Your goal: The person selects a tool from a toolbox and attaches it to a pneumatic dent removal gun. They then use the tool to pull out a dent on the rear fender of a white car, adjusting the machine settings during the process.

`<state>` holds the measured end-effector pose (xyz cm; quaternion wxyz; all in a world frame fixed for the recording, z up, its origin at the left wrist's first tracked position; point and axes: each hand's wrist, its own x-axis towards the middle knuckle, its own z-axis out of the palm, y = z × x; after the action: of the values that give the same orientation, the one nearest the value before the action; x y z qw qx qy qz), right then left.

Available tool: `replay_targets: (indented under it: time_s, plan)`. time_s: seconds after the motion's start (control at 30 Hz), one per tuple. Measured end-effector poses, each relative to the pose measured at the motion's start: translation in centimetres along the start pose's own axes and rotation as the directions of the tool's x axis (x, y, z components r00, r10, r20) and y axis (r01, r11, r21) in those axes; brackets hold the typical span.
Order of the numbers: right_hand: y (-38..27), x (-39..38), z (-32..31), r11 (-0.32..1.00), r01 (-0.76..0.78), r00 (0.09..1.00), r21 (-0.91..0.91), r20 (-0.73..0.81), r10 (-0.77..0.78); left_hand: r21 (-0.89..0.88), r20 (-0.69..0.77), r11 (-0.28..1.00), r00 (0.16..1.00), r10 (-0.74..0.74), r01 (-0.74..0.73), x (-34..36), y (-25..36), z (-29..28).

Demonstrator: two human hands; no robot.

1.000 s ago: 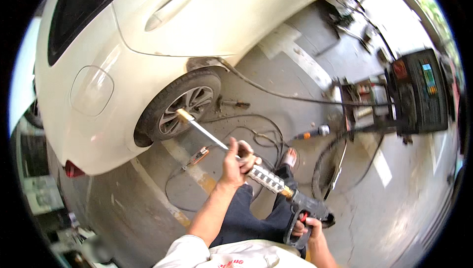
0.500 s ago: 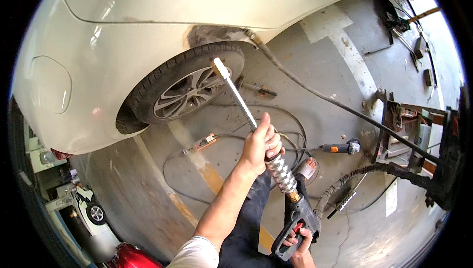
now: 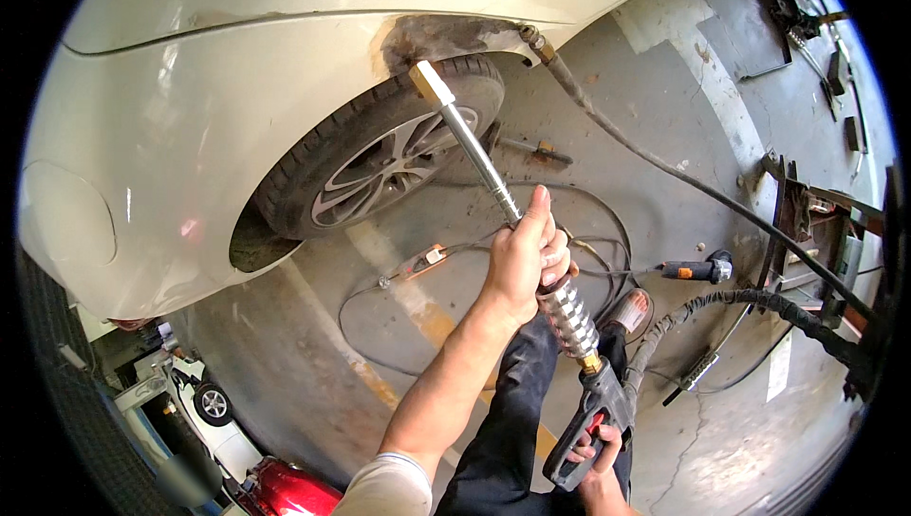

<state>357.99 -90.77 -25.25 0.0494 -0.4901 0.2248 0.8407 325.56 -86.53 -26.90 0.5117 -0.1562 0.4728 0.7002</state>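
Left hand (image 3: 520,267) and right hand (image 3: 598,457) grip a black pistol-handled tool with a ribbed silver metal cylinder (image 3: 569,322)

The left fingers are wrapped around the slender silver metal shaft (image 3: 482,161) just above the cylinder, thumb laid along it. The right fingers curl through the looped black handle beside a red trigger (image 3: 596,423); whether they press it cannot be told. The tool slants up and left, its pale, block-shaped tip (image 3: 432,84) appearing over the upper edge of a black-tyred, silver-spoked wheel (image 3: 387,171); contact cannot be told. Just above is a dark, scraped patch (image 3: 441,39) on the cream-white car body (image 3: 180,146). A thick grey cable (image 3: 655,161) reaches the patch's right end. On the grey floor (image 3: 285,355) lie an orange-and-white power strip (image 3: 423,262) and a dark angle grinder with an orange mark (image 3: 690,270).
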Motion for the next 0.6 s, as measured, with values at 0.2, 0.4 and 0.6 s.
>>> replay_targets:
  time_s: [0.2, 0.4, 0.6]
  plan:
    - [1.0, 0.5, -2.3, 1.0, -0.012, 0.997, 0.026, 0.08, 0.01, 0.032, -0.023, 0.999, 1.0, -0.017, 0.018, -0.4, -0.1, 0.1]
    - [2.4, 1.1, -2.1, 0.996, -0.024, 0.996, 0.09, 0.087, 0.016, 0.116, -0.06, 0.991, 0.997, -0.052, 0.059, -0.3, 0.4, 0.2]
    - [3.6, 1.7, -1.9, 0.995, -0.042, 0.992, 0.093, 0.123, 0.03, 0.151, -0.053, 0.985, 0.996, -0.072, 0.079, -0.2, 0.8, -0.1]
